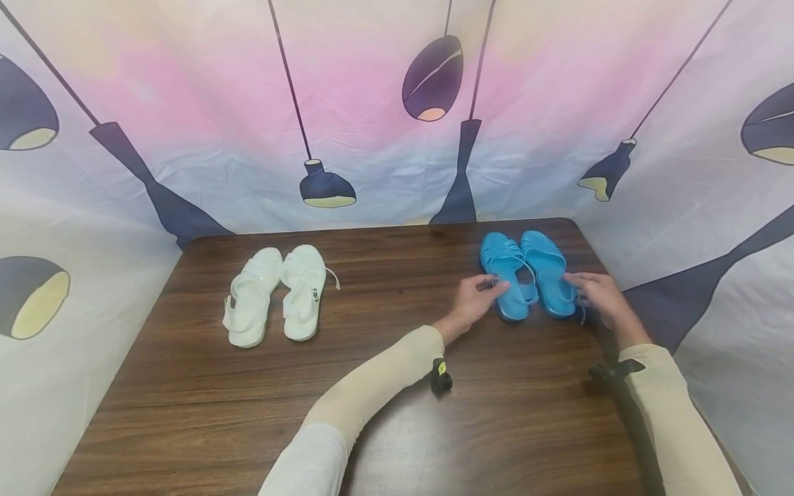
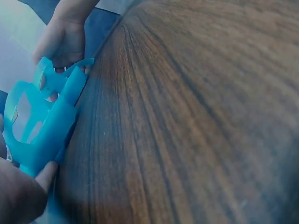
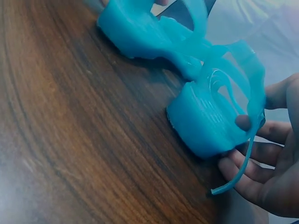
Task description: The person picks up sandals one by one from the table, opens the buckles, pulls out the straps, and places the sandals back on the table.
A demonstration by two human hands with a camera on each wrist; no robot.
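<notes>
A pair of blue sandals stands at the back right of the brown table, side by side with toes to the wall. On the left blue sandal (image 1: 511,302), my left hand (image 1: 474,297) pinches the left edge near the strap's metal buckle. My right hand (image 1: 600,295) grips the ankle strap of the right blue sandal (image 1: 546,258) from its outer side. In the right wrist view, a fingertip (image 3: 243,122) shows inside that strap, and the strap's loose end (image 3: 236,179) hangs down by the fingers. The left wrist view shows my left thumb (image 2: 47,173) against the sandal's side.
A pair of white sandals stands at the left: one white sandal (image 1: 248,310) and another (image 1: 302,317) with its strap sticking out right. The wooden table (image 1: 205,406) meets a lamp-printed cloth (image 1: 372,103) at the back. A black wrist camera (image 1: 441,377) hangs below my left sleeve.
</notes>
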